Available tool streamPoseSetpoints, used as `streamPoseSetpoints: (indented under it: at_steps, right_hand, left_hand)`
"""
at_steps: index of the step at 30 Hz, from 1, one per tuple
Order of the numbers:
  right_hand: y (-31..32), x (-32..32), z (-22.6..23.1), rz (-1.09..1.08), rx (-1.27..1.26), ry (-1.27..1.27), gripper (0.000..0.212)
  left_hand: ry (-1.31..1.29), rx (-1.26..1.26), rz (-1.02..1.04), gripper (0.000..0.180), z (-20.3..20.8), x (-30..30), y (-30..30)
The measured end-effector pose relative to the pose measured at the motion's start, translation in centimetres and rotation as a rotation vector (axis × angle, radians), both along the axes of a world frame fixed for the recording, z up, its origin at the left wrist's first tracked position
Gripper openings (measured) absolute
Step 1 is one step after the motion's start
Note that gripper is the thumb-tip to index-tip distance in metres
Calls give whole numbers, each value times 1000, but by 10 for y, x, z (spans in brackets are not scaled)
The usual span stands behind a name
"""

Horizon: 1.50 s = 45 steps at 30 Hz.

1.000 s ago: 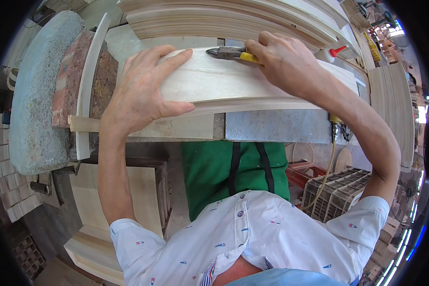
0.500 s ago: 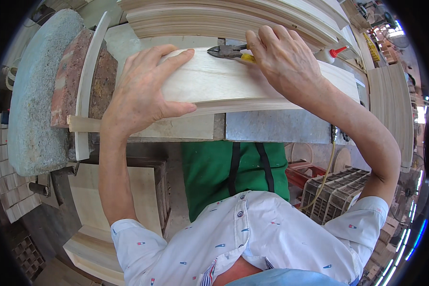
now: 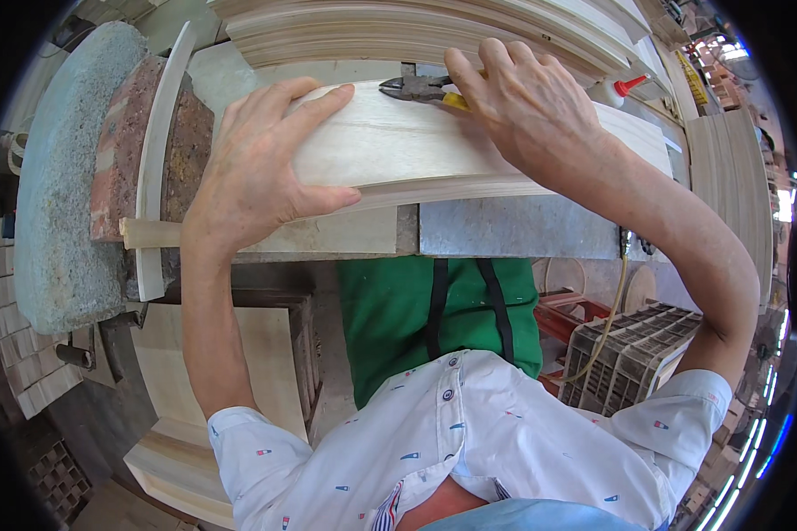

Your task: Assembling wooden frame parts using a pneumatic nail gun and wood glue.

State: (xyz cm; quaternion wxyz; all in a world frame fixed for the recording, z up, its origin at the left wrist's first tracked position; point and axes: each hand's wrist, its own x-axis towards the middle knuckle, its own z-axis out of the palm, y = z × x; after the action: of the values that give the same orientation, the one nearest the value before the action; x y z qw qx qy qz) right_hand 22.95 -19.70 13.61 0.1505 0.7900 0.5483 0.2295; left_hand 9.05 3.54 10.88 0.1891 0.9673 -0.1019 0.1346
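Note:
A long pale wooden piece (image 3: 390,142) lies across the bench in front of me, its front edge showing as a narrow strip. My left hand (image 3: 252,168) clasps its left end, fingers over the far side and thumb along the near edge. In my right hand (image 3: 536,106) is a pair of diagonal cutting pliers (image 3: 409,88) with yellow on the handles. Their dark jaws point left and lie at the far edge of the wood's top face. My right fingers hide most of the handles, and whether the jaws bite on anything cannot be seen.
Behind the wood lie stacked long boards (image 3: 328,40). A white bottle with a red nozzle (image 3: 615,88) stands beyond my right wrist. On the left are a rough grey block (image 3: 75,177), a brick (image 3: 128,150) and an upright wooden strip (image 3: 155,177). A plastic crate (image 3: 624,354) sits below right.
The pliers and my right hand have shifted slightly left and away from me. My left hand keeps its hold, and the wooden piece has tilted a little, its right end nearer me.

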Motion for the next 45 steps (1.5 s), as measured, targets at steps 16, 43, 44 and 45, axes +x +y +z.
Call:
streamPoseSetpoints:
  at_steps: [16,43,44,45]
  right_hand:
    - [6,12,13,-56,-174,196,26]
    - [15,-12,15,-124,-179,150,31]
    - [16,-12,15,-125,-178,151,31]
    - [17,-12,15,-119,-177,157,30]
  left_hand:
    - [-31,49,-2,77,0,0,0]
    - [-50,32,-9,76,-5,1,2]
    - [-49,33,-10,76,-5,0,2]
    - [-45,32,-8,76,-5,0,2]
